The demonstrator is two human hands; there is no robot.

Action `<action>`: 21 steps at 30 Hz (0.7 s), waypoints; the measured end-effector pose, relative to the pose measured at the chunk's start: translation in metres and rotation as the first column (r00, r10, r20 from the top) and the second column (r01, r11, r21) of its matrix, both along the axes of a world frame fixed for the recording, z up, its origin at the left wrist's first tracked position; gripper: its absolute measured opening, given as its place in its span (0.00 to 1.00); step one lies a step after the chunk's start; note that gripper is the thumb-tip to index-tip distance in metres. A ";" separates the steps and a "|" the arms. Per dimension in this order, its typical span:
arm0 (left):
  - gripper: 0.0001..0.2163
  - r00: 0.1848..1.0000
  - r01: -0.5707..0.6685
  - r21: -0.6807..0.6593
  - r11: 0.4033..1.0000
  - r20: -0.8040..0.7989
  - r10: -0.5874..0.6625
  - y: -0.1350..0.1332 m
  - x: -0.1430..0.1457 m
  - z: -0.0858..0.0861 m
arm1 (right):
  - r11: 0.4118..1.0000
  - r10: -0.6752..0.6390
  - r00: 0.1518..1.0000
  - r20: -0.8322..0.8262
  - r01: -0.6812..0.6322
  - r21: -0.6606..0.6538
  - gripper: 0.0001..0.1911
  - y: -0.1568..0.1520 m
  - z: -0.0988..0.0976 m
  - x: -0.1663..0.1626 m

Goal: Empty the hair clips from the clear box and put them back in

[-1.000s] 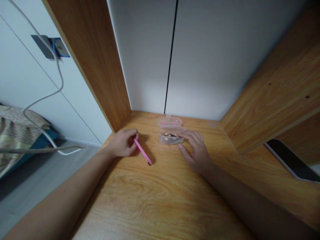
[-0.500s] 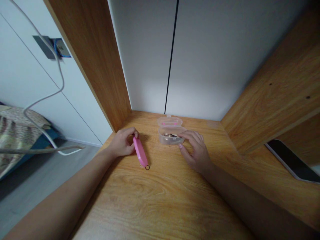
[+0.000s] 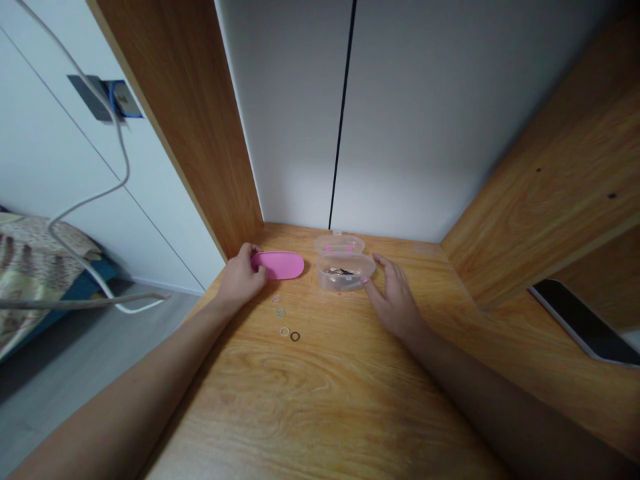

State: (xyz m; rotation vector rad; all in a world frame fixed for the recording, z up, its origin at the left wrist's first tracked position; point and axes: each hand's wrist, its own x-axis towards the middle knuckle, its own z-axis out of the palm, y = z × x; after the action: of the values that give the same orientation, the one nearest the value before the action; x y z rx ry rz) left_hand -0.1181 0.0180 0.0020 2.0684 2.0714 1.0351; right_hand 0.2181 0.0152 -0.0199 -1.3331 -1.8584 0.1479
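Four small rings (image 3: 295,341) lie on the tabletop (image 3: 320,400) near the pink oval tray (image 3: 284,266), its left end pinched in the left hand (image 3: 241,277); the right hand (image 3: 396,303), thumb and fingers parted, meets the open clear box (image 3: 333,283), grip uncertain, best kept light.

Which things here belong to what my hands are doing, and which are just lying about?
Part of the job:
- pink tray, held by your left hand
- open clear box beside your right hand
- small items inside it
- small rings on the tabletop

Apparently just lying about:
- dark-screened device, right
- white cable, left
- patterned cloth, left
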 end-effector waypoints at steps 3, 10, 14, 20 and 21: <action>0.14 0.995 -0.029 -0.050 0.998 -0.093 0.025 -0.001 0.000 0.000 | 0.998 0.034 0.999 -0.017 -0.035 -0.057 0.32 0.000 -0.001 -0.001; 0.16 0.920 -0.075 -0.038 0.996 -0.389 0.055 0.000 -0.002 -0.004 | 0.991 0.071 0.998 0.003 -0.070 -0.113 0.40 -0.003 0.003 -0.004; 0.21 0.913 -0.096 -0.023 0.995 -0.400 0.079 0.000 -0.004 -0.006 | 0.990 0.062 0.998 0.010 -0.061 -0.130 0.39 -0.002 0.003 -0.003; 0.14 0.936 0.325 0.230 0.917 -0.217 -0.277 -0.031 0.030 0.038 | 0.992 0.087 0.996 -0.023 -0.089 -0.087 0.38 0.002 -0.004 0.000; 0.14 0.883 0.467 0.276 0.840 -0.191 -0.428 -0.044 0.041 0.052 | 0.992 0.093 0.995 -0.025 -0.094 -0.078 0.38 0.002 -0.004 0.000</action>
State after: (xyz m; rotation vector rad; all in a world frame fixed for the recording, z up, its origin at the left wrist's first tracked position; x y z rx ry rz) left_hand -0.0769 -0.0260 0.0538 2.6525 1.3999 1.2351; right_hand 0.2180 0.0176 -0.0243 -1.2931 -1.9147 0.2869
